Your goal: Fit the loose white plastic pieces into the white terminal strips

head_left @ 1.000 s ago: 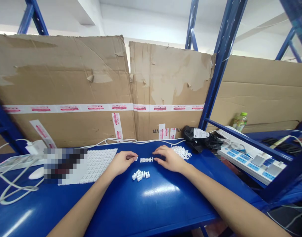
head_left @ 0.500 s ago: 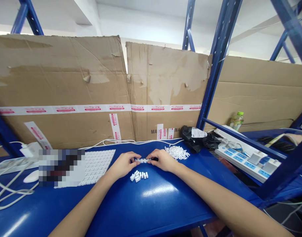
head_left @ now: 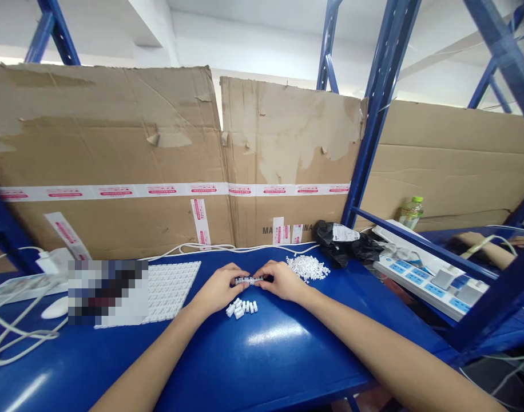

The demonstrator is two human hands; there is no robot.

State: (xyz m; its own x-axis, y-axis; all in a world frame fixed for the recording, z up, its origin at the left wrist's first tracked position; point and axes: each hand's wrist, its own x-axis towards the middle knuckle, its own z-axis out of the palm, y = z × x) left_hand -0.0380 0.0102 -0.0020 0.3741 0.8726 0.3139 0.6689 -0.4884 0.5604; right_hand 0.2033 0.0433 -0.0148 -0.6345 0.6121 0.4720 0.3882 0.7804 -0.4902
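Observation:
A short, segmented white strip [head_left: 248,281] spans the gap between my hands, low over the blue table. My left hand [head_left: 221,288] pinches its left end between thumb and fingers. At the other end, the thumb and fingertips of my right hand [head_left: 280,280] close on the strip, hiding that tip. Just nearer to me lies a small group of white plastic pieces [head_left: 240,309], some lined up side by side. Beyond my right hand is a heap of tiny white pieces [head_left: 309,268], too small to make out singly.
Left of my hands lies a white keyboard-like panel [head_left: 171,292], with a white mouse [head_left: 55,307] and looped cables beyond. A black plastic bag [head_left: 348,246] sits at the back right, near a power strip [head_left: 420,280]. Another person's hand [head_left: 470,239] shows at far right.
My fingers have shifted slightly on the strip, and its right end now sits deeper in my right hand. Another person's hand and forearm have come into view at the far right.

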